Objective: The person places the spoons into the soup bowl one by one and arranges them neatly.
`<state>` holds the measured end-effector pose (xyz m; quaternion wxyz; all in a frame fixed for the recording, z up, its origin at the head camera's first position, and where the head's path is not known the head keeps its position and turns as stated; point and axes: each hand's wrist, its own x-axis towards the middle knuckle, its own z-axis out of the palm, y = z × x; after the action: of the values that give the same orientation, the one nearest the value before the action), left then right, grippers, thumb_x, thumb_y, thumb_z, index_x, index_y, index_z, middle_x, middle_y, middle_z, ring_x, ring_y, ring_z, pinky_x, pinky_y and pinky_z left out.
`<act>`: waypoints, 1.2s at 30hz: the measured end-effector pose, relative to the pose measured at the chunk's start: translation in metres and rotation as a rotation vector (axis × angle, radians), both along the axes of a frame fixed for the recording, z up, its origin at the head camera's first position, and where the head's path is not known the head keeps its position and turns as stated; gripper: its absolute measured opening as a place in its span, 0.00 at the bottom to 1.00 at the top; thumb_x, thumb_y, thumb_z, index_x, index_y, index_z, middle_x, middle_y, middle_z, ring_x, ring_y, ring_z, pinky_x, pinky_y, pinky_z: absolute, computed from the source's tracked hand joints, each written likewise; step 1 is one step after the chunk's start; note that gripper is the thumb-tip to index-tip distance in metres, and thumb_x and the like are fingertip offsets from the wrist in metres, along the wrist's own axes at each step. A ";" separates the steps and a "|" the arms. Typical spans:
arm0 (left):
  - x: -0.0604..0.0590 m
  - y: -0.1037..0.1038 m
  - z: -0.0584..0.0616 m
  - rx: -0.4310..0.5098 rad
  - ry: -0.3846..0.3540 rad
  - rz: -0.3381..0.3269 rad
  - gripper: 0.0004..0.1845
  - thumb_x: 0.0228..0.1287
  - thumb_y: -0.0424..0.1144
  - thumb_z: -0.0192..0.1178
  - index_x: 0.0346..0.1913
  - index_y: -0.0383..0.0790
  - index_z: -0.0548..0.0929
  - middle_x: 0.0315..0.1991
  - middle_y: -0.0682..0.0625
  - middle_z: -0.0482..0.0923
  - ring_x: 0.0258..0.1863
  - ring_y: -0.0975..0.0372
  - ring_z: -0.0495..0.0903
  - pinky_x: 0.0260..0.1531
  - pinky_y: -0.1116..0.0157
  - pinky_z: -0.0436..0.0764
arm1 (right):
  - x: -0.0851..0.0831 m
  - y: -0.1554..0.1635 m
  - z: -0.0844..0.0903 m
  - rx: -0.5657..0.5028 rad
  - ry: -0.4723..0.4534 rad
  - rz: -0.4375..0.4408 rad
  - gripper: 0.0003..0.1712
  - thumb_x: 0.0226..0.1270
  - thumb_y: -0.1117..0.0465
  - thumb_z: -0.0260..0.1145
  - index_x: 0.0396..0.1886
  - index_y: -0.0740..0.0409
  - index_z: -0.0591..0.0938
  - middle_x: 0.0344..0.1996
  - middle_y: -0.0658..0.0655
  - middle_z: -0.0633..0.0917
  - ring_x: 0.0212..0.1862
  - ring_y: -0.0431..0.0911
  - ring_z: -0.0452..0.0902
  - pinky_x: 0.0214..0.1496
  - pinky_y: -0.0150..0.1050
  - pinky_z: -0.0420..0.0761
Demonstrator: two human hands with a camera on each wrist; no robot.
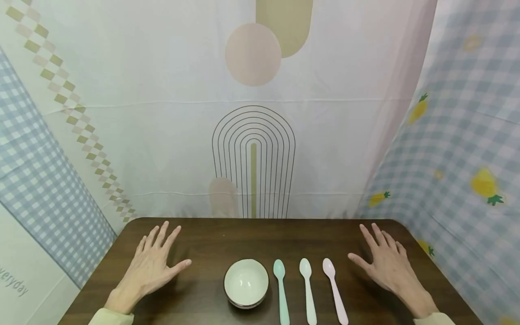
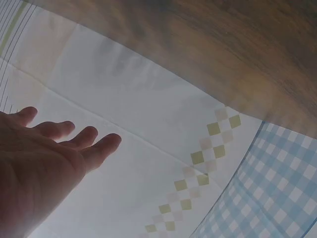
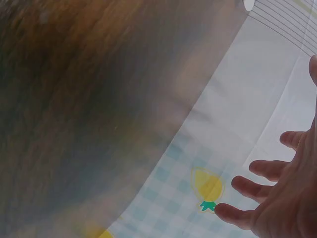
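A small white bowl [image 1: 246, 283] with a dark rim stands upright near the front middle of the table. To its right lie a mint green spoon [image 1: 280, 289], a pale whitish-green spoon [image 1: 308, 289] and a pink spoon [image 1: 335, 289], side by side with bowls pointing away from me. Left of the bowl, my left hand [image 1: 151, 266] is spread over the table and holds nothing. My right hand [image 1: 387, 266] is spread likewise, right of the pink spoon, touching none of the things. Both wrist views show the fingers extended and apart.
The dark brown wooden table [image 1: 195, 239] has rounded far corners. Behind it hangs a white patterned cloth [image 1: 162, 149]. Checked cloths hang at both sides, a blue one [image 1: 53, 149] at left and one with yellow pineapples [image 1: 451, 149] at right.
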<state>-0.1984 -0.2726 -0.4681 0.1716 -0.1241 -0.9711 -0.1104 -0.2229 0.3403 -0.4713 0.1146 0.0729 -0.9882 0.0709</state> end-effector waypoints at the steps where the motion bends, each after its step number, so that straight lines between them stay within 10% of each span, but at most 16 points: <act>1: 0.000 0.000 0.000 0.003 0.000 0.001 0.54 0.65 0.69 0.68 0.85 0.43 0.64 0.85 0.28 0.58 0.81 0.29 0.60 0.73 0.24 0.64 | 0.000 -0.001 0.000 -0.001 0.004 0.001 0.59 0.75 0.27 0.63 0.91 0.53 0.54 0.83 0.77 0.61 0.77 0.77 0.62 0.68 0.84 0.65; 36: 0.007 0.035 0.006 0.182 0.017 -0.099 0.55 0.62 0.61 0.76 0.86 0.46 0.62 0.80 0.37 0.66 0.77 0.38 0.68 0.63 0.34 0.81 | 0.009 -0.031 0.005 -0.170 0.140 0.130 0.49 0.72 0.36 0.73 0.81 0.58 0.70 0.66 0.72 0.79 0.66 0.70 0.73 0.60 0.75 0.73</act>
<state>-0.1917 -0.2376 -0.4620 0.1848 -0.1567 -0.9482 -0.2052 -0.2142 0.3096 -0.4664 0.1844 0.1318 -0.9614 0.1563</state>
